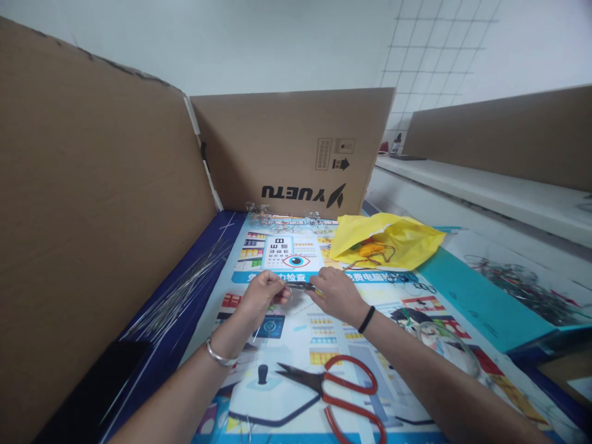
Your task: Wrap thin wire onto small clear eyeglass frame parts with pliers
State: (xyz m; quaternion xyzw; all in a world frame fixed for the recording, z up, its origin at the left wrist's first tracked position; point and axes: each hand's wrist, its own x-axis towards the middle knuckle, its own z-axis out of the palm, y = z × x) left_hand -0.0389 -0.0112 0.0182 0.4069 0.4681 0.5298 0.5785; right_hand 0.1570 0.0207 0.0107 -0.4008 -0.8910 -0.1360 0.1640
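Observation:
My right hand (340, 296) is closed around a pair of pliers (300, 285), with the dark jaws pointing left and most of the handles hidden in the palm. Facing it, my left hand (266, 296) pinches a thin wire, its fingertips close to the plier jaws. Fine strands hang below the fingers, hard to make out against the printed sheet (296, 327). Large scissors (319, 382) with red handles lie on the sheet nearer to me, blades partly open and pointing left.
Long thin metal wires (180, 290) lie along the left side, by a cardboard wall (92, 185). A yellow bag (398, 237) with orange cord (372, 250) lies behind my right hand. Tangled wire pieces (522, 283) sit at the right. A cardboard panel (287, 142) stands behind.

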